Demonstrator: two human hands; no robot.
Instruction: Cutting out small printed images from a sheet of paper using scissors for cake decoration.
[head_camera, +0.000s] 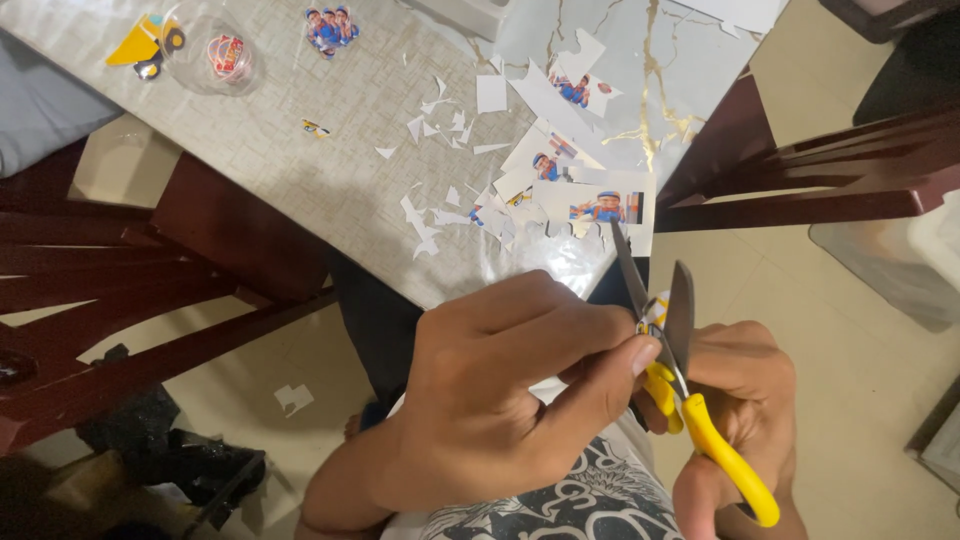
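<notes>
My right hand (745, 420) grips yellow-handled scissors (690, 400) whose steel blades stand apart, pointing up toward the table. My left hand (510, 390) pinches a small printed paper cutout (655, 312) between thumb and forefinger, right at the base of the blades. Most of the cutout is hidden by my fingers and the blades. Both hands hover over my lap, just off the table corner.
A pale table (330, 150) carries printed picture sheets (590, 200), many white paper scraps (425, 225), a finished cutout (328, 28) and a clear plastic cup (205, 50). Dark wooden chairs stand left (150, 290) and right (820, 180). A scrap (293, 398) lies on the floor.
</notes>
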